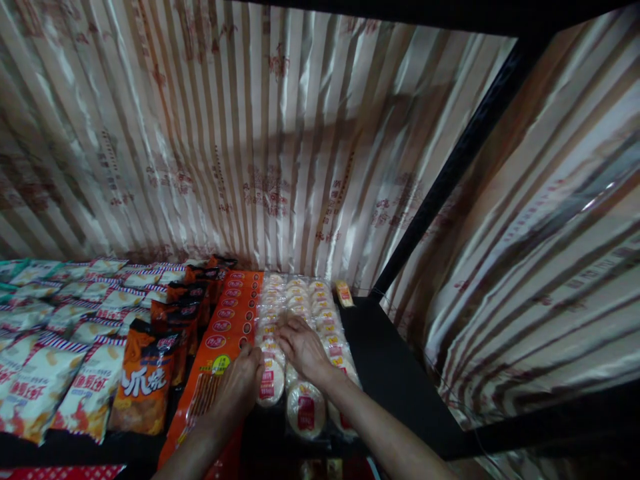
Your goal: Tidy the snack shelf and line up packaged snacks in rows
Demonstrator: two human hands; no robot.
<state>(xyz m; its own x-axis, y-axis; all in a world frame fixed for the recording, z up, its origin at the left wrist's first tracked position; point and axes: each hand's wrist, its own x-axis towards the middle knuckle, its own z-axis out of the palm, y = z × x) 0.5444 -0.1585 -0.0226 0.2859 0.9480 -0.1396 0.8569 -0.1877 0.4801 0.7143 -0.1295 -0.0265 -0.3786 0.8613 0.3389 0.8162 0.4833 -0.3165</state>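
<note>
Both my hands reach onto a dark shelf [390, 373] among rows of round pale cakes in clear wrappers with red labels [305, 410]. My left hand [240, 383] has its fingers curled down at the edge of one round pack [270, 387], beside the long orange packets [225, 333]. My right hand [303, 350] lies over the middle row of round packs [320, 307], fingers bent and pressing on them. What the fingertips grip is hidden.
Left of the orange packets stand orange-and-black snack bags [145, 383] and many white snack bags with red print [50, 373]. A small yellow pack [344, 293] lies at the back. Striped shiny cloth [250, 147] lines the back and right; a black post [450, 180] rises at right.
</note>
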